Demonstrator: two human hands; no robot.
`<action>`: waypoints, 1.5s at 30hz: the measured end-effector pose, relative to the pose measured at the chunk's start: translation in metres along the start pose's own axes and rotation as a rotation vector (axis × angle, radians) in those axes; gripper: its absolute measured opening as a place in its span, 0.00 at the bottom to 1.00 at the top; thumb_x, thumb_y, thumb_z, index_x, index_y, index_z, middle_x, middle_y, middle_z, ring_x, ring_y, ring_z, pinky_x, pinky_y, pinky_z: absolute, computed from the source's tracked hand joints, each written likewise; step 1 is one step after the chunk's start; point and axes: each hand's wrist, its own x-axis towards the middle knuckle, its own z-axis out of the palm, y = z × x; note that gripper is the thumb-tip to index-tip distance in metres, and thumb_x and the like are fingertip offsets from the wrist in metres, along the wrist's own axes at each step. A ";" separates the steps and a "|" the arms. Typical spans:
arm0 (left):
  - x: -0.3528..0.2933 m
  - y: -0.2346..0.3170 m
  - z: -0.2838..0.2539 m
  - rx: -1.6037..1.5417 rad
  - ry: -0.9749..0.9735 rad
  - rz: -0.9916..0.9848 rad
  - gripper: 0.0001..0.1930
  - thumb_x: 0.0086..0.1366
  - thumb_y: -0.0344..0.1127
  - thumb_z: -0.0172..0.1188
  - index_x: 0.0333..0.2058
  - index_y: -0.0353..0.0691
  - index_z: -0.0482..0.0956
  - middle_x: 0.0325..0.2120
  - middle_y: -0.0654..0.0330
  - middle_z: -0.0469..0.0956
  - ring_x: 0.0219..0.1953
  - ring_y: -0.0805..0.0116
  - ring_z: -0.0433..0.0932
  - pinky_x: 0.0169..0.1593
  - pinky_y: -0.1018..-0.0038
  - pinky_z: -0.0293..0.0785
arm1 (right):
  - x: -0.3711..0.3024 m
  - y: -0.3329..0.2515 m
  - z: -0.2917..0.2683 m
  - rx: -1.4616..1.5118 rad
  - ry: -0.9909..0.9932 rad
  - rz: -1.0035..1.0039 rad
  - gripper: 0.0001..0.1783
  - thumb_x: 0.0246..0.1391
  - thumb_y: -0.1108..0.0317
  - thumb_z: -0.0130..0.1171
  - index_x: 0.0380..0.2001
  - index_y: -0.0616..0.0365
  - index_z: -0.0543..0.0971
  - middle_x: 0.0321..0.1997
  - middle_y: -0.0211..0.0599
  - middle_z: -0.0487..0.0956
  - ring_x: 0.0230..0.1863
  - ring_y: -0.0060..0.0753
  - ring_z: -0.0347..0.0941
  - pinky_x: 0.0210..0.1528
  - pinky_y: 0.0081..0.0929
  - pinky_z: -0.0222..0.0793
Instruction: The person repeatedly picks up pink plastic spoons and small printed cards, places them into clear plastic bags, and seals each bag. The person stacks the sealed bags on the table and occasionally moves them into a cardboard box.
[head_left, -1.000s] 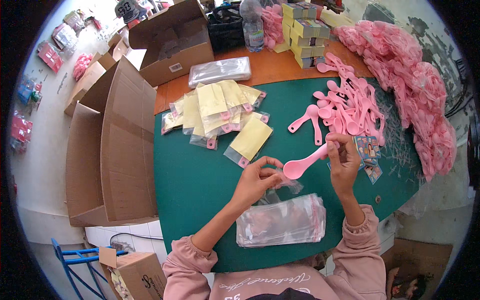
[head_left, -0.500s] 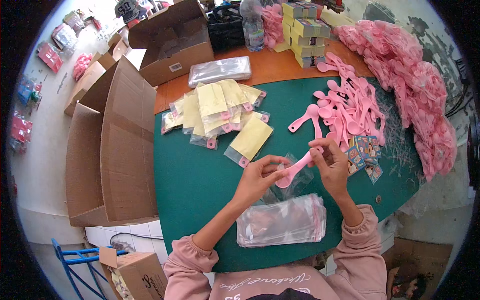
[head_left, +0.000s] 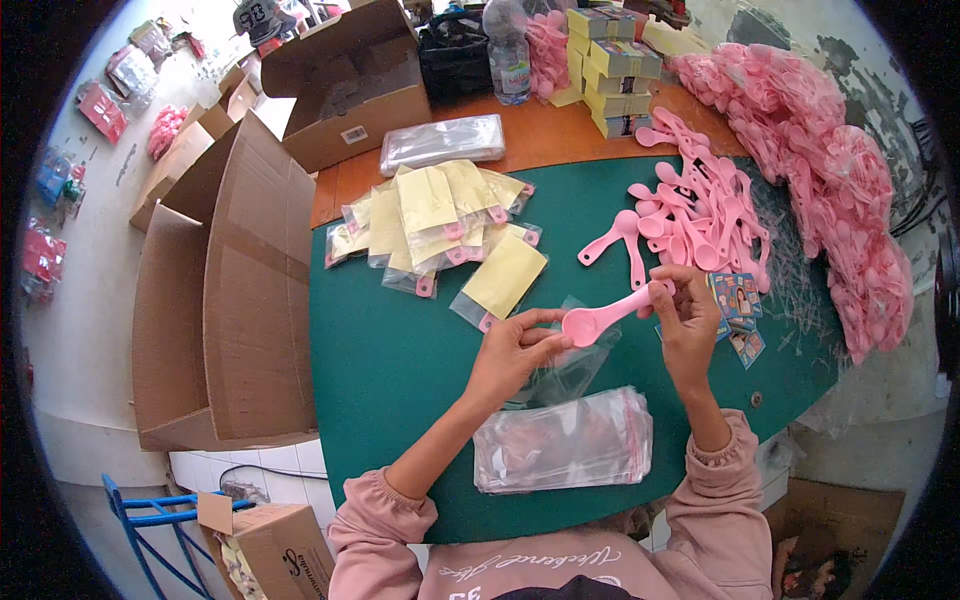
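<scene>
My right hand (head_left: 690, 325) pinches the handle end of a pink measuring spoon (head_left: 608, 315), which slants down to the left. Beside the spoon's bowl, my left hand (head_left: 512, 352) is closed on a clear plastic bag (head_left: 580, 368) that hangs under the spoon. A stack of flat clear bags (head_left: 560, 445) lies just below on the green table mat (head_left: 400, 400). Beyond my right hand is a heap of loose pink spoons (head_left: 700, 215), with small printed cards (head_left: 738, 300) at its near edge. Filled bags with pale yellow cards (head_left: 430, 205) are piled beyond my left hand.
Large open cardboard boxes (head_left: 255, 300) stand on the left. Along the back are a plastic bottle (head_left: 510, 65), bundled card stacks (head_left: 612, 80) and a clear bag pack (head_left: 443, 142). Bulky bags of pink spoons (head_left: 820, 180) line the right. A blue metal frame (head_left: 150, 515) stands lower left.
My right hand has moved to the right and slightly away, drawing the spoon along. More of the bowl now shows beside my left fingers, which have barely moved.
</scene>
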 end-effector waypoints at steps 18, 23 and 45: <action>0.002 0.017 -0.008 -0.073 -0.448 -0.021 0.23 0.67 0.46 0.39 0.43 0.30 0.71 0.34 0.54 0.76 0.37 0.71 0.76 0.40 0.77 0.73 | -0.008 0.002 0.000 -0.004 -0.275 -0.048 0.20 0.55 0.51 0.48 0.37 0.58 0.71 0.35 0.35 0.72 0.36 0.24 0.69 0.38 0.22 0.67; 0.004 0.031 -0.005 -0.189 -0.424 0.033 0.22 0.67 0.45 0.39 0.44 0.29 0.71 0.33 0.53 0.76 0.36 0.70 0.76 0.40 0.77 0.73 | -0.004 -0.027 -0.003 -0.126 -0.622 -0.193 0.36 0.53 0.36 0.32 0.41 0.57 0.74 0.47 0.45 0.68 0.49 0.43 0.62 0.50 0.36 0.58; 0.006 0.031 -0.017 0.009 -0.432 -0.025 0.19 0.67 0.42 0.41 0.46 0.35 0.71 0.36 0.55 0.77 0.38 0.74 0.75 0.39 0.80 0.72 | 0.000 -0.040 -0.031 -0.163 -0.016 0.231 0.09 0.50 0.78 0.51 0.37 0.64 0.68 0.30 0.33 0.74 0.24 0.19 0.68 0.24 0.17 0.66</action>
